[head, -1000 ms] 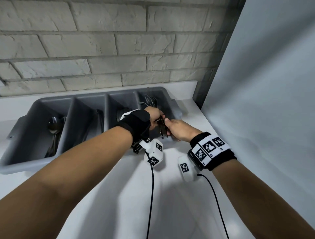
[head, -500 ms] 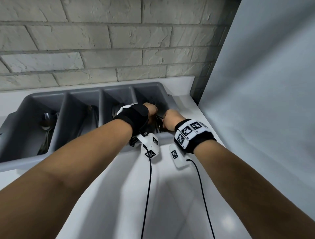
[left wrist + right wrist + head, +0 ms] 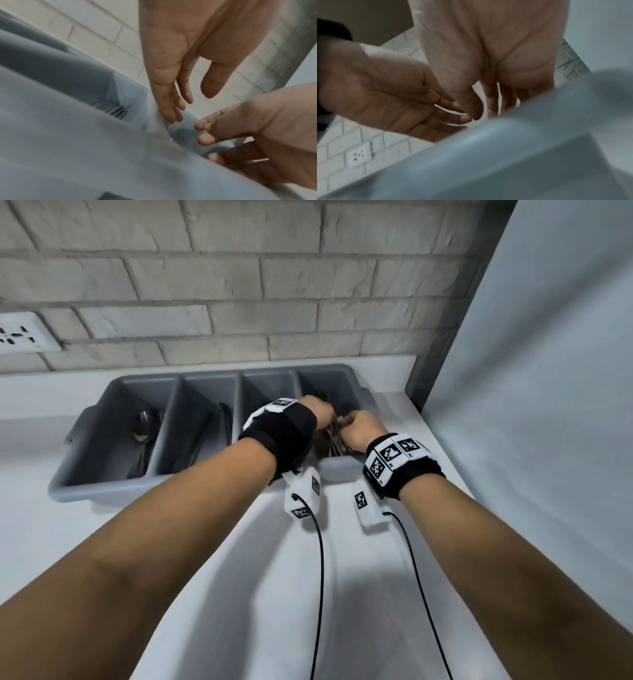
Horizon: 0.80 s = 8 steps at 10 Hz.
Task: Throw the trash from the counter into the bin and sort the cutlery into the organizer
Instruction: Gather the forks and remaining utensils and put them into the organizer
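Observation:
A grey four-compartment organizer (image 3: 137, 487) stands on the white counter against the brick wall. Spoons (image 3: 144, 426) lie in its leftmost compartment and dark cutlery (image 3: 222, 419) in the second. Forks (image 3: 334, 441) lie in the rightmost compartment. Both hands hover over those forks. My left hand (image 3: 320, 412) points down with straight, relaxed fingers (image 3: 173, 108) and holds nothing. My right hand (image 3: 359, 429) is close beside it, fingers loosely spread (image 3: 204, 127) just above the forks. In the right wrist view its fingertips drop behind the organizer rim (image 3: 522, 135).
A tall white panel (image 3: 548, 371) closes off the right side, close to the organizer's right end. A wall socket (image 3: 20, 337) sits at the far left. Two black cables (image 3: 318, 577) hang from the wrist cameras over the counter (image 3: 239, 594).
Both hands went from clasping the bunch of forks above the near rim to reaching over the rightmost compartment. The forks now lie inside it and the fingers have loosened.

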Each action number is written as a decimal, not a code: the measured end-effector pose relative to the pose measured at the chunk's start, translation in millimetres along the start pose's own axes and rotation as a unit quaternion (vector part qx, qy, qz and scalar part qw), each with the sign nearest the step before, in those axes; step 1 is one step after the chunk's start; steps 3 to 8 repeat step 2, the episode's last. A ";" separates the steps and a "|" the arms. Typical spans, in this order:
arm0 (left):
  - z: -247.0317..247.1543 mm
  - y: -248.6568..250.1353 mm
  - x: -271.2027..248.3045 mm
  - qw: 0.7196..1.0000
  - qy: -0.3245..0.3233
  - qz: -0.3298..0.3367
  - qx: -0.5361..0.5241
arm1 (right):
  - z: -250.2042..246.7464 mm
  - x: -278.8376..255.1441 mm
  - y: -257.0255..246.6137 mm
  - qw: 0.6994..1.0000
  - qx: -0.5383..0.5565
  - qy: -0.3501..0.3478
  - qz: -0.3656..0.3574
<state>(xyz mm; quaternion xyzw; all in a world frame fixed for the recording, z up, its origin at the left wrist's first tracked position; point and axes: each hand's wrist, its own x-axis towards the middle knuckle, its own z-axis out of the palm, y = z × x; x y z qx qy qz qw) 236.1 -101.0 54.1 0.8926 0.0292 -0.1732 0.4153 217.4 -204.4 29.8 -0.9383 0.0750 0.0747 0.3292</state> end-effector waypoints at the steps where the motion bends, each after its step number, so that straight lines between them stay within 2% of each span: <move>1: -4.5 3.3 -15.1 1.000 0.016 0.010 0.015 | -6.2 -8.3 -5.9 0.999 0.038 0.000 -0.021; 2: -12.4 2.7 -37.8 0.998 0.052 0.033 0.023 | -11.2 -28.7 -5.7 0.996 0.072 -0.009 -0.056; 8: -12.4 2.7 -37.8 0.998 0.052 0.033 0.023 | -11.2 -28.7 -5.7 0.996 0.072 -0.009 -0.056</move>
